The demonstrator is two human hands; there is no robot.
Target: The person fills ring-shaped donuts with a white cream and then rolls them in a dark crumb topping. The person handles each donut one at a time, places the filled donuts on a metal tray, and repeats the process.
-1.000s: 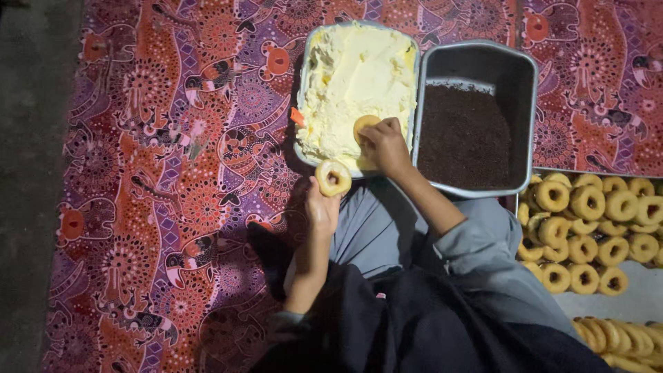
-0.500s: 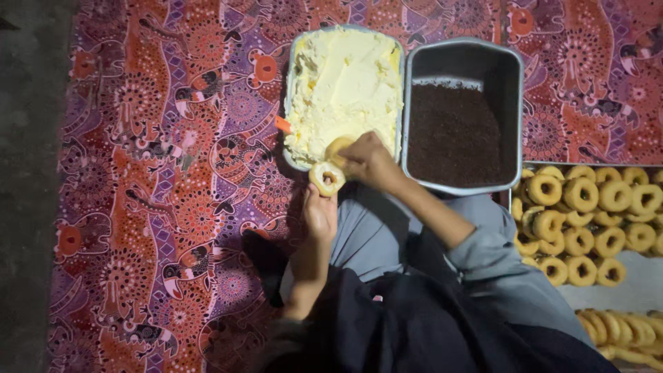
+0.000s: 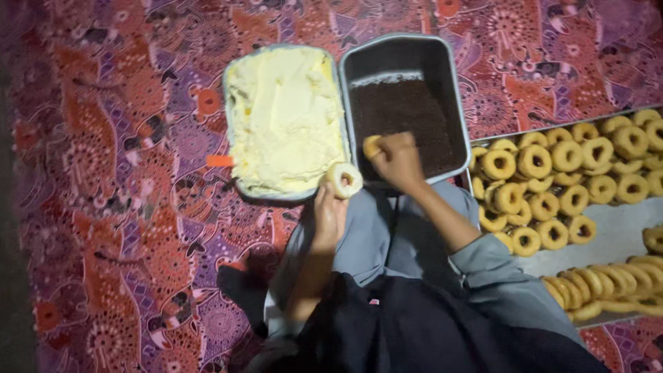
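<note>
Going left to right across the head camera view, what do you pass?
Patterned cloth → orange tab → tray of pale cream → ring doughnut in the left hand → tray of dark sprinkles → metal tray of plain ring doughnuts.

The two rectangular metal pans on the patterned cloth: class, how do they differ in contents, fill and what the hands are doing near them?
The left pan is filled almost to its rim with pale yellow cream; the right pan holds dark brown sprinkles lying lower, its far end bare. The right hand, holding a cream-topped doughnut, is over the right pan; the left hand holds a doughnut at the left pan's near corner. Both are grey, rectangular and set side by side.
</note>
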